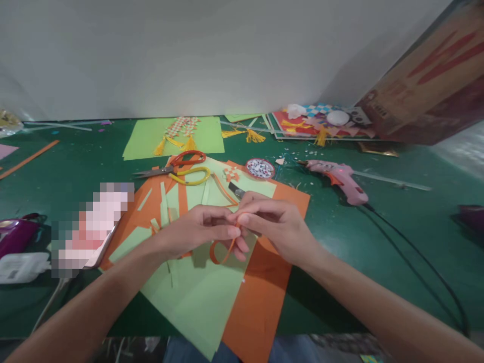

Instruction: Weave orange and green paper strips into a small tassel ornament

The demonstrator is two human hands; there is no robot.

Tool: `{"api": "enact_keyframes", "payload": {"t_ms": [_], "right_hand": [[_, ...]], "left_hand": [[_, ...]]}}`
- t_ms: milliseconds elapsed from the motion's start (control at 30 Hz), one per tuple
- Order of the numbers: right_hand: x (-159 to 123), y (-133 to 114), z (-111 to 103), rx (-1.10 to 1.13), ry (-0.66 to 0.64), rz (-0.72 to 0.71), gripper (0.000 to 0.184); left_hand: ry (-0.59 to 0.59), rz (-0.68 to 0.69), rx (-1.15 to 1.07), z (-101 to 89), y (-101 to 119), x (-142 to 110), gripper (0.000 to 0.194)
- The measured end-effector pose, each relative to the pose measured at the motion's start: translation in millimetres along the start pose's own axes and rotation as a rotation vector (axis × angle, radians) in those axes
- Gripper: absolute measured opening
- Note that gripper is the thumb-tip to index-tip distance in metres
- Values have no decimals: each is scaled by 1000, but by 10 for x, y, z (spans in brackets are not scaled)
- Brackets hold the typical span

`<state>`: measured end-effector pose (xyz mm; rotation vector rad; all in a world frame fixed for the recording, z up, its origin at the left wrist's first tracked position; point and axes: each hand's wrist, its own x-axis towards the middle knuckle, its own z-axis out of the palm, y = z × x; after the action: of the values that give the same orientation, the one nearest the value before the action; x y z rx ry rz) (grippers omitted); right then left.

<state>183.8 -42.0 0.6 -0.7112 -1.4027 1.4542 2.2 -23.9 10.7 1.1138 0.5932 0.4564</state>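
Note:
My left hand and my right hand meet over the papers, fingertips pinched together on a narrow orange paper strip. A loop of the strip hangs below the fingers; the part between the fingertips is mostly hidden. Beneath both hands lie light green paper and orange paper. Just beyond my right fingers sits a small dark-tipped object, partly covered. A small orange-and-white woven paper piece rests farther back. Scissors with one red and one yellow handle lie beyond my left hand.
A pink glue gun with a black cord lies at right. A dish of small beads stands behind the papers. A phone is at left. Woven pieces with yellow tassels lie on green sheets near the white wall.

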Motion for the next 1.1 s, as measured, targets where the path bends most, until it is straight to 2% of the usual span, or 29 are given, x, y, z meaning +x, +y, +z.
{"api": "enact_keyframes", "payload": {"t_ms": [100,233,333,467,633,767,1100], "right_hand": [[10,-19,15,27,28,46,11],[29,-46,31,21,116,122,19],[37,-42,31,31,127,121,17],[35,-24,26,-6,149,102,19],[32,-24,23,-132,222,121,21],[36,-18,20,-207,259,93,24],[32,-10,4,-271,303,95,25]], "left_hand": [[26,12,92,19,10,-2,16],[160,52,339,69,12,-3,19],[245,83,504,95,-3,-6,26],[300,77,640,113,-19,-11,32],[271,100,641,149,-6,4,30],[249,69,655,167,-5,12,31],[197,5,665,165,-45,-6,37]]}}
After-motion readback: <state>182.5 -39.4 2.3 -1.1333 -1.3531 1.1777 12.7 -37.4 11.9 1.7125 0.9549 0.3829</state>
